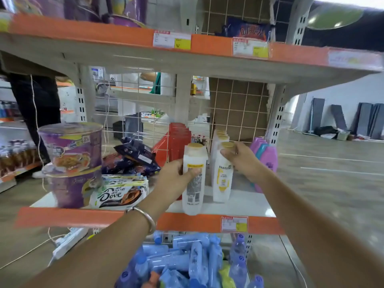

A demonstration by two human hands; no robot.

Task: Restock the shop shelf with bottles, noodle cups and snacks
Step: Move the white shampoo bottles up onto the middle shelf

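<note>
My left hand (pixel 176 175) grips a white shampoo bottle (pixel 194 190) with a yellow cap, its back label toward me, standing at the front edge of the middle shelf (pixel 239 202). My right hand (pixel 242 157) holds the top of a second white Pantene bottle (pixel 222 181), which stands at the front of a row of like bottles (pixel 220 135). Two purple noodle cups (pixel 71 163) are stacked at the shelf's left. Dove chocolate packs (pixel 118 194) and dark snack bags (pixel 135 156) lie between the cups and the bottles.
Pink and teal bottles (pixel 266 154) stand right of the white row, red boxes (pixel 178 140) behind. A wire grid backs the shelf. Blue water bottles (pixel 187 260) fill the lower level. A person's dark legs (pixel 35 107) stand at far left. A power strip (pixel 68 242) hangs below.
</note>
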